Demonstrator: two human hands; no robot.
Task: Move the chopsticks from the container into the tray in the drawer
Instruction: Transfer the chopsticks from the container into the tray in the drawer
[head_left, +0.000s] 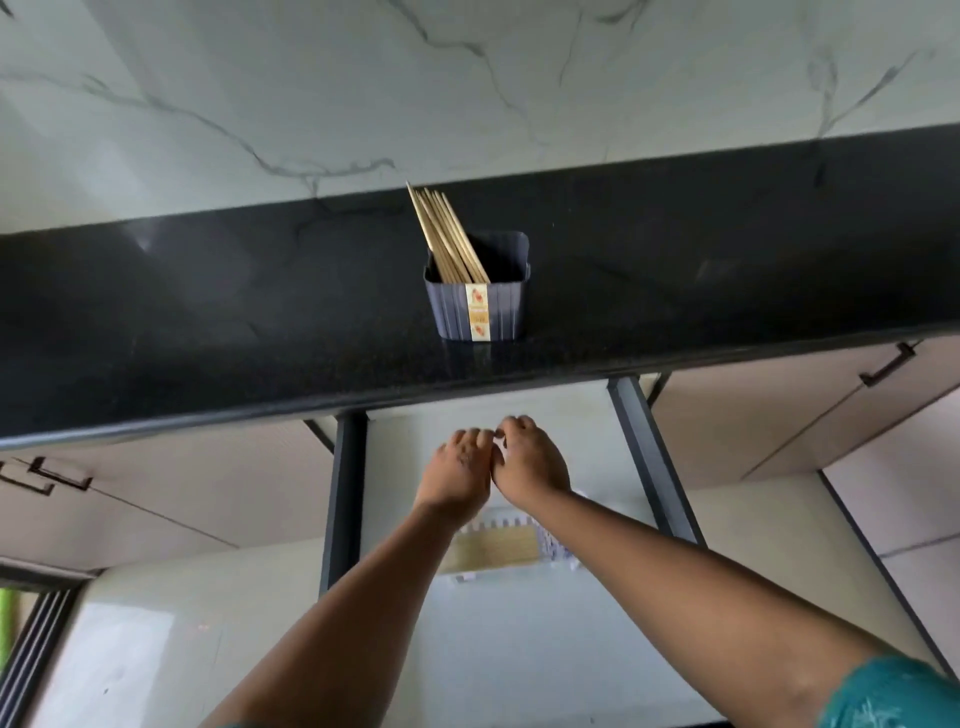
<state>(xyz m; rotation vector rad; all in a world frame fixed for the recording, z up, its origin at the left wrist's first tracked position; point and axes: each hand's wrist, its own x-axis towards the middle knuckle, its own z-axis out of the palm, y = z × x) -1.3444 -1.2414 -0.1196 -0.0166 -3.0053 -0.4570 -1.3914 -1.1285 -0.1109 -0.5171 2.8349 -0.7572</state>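
**Chopsticks Stand in Their Container as Two Hands Meet Over the Open Drawer**

While a bundle of wooden chopsticks (447, 236) leans to the left in a dark ribbed container (478, 306) on the black stone countertop (208, 322), a person reaches both bare arms forward over the open drawer (644, 457) below the counter's edge. The left hand (457, 470) and the right hand (527, 457) sit side by side, touching, just under the countertop's front lip, backs turned up and fingers curled downward. Whether they pinch anything between them cannot be told from this angle. Beneath the forearms, a white slotted tray (550, 551) lies in the drawer, with what looks like a layer of pale wooden sticks (493, 548) in it. The container bears a yellow-and-white label (479, 312) down its front face and stands well back from the hands, near the middle of the counter. A white marble-patterned wall (467, 78) rises behind it. Cabinet fronts with dark handles (888, 364) flank the drawer on both sides, and a teal sleeve (893, 696) shows at the lower right corner.
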